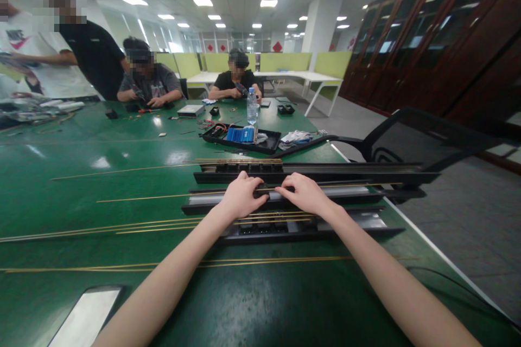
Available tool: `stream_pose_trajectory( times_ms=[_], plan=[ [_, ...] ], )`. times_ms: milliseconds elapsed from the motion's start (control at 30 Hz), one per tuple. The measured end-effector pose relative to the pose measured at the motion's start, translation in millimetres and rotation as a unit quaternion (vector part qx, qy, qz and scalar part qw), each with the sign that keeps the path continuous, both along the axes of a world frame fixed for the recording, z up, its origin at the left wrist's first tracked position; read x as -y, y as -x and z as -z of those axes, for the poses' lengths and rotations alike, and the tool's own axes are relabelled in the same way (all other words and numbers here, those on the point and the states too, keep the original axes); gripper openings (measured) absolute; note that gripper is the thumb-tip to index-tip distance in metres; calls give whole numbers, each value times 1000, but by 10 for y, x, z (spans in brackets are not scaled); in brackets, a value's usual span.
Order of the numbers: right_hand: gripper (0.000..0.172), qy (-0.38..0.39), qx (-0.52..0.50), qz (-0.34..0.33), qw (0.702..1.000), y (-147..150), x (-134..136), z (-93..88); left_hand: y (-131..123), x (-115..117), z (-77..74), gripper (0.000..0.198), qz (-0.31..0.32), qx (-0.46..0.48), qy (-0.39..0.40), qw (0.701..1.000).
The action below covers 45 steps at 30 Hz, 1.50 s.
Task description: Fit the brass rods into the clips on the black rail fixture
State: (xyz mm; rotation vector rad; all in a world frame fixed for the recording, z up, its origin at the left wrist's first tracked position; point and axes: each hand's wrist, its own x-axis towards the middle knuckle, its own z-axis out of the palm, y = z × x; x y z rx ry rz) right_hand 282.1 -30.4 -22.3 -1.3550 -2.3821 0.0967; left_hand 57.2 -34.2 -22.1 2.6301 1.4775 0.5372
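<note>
My left hand is curled over the middle black channel, thumb and fingers closed around a small black piece. Facing it, my right hand pinches a thin brass rod that runs lengthwise along this channel and sticks out far to the left. The fingertips hide part of the black piece. Nearer to me lies another black channel with small black blocks in it and several brass rods across it. A third channel lies beyond, also with rods on top.
Two loose rods and a phone lie close by on the green table. Farther off are a black tray, a water bottle and gloves. A chair stands right. Several people work across the table.
</note>
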Motion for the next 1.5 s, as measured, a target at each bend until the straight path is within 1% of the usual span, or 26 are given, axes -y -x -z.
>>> stream_pose_trajectory(
  times_ms=[333,567,800,1267,1500],
  plan=[
    [32,12,-10,-16,1000,-45,-2,-21,-3,-1,3,40,4,-2,-7,1000],
    [31,16,-12,-27,999,-70,-27,-6,-7,-2,-7,41,-5,-1,10,1000],
    [31,18,-20,-42,999,-99,-25,-13,-2,-4,2,42,1,-3,-3,1000],
    [28,14,-41,-62,997,-157,-72,44,5,-15,21,43,0,-5,-5,1000],
    [27,9,-55,-84,995,-189,-114,79,3,-16,25,42,1,-8,-6,1000]
  ],
)
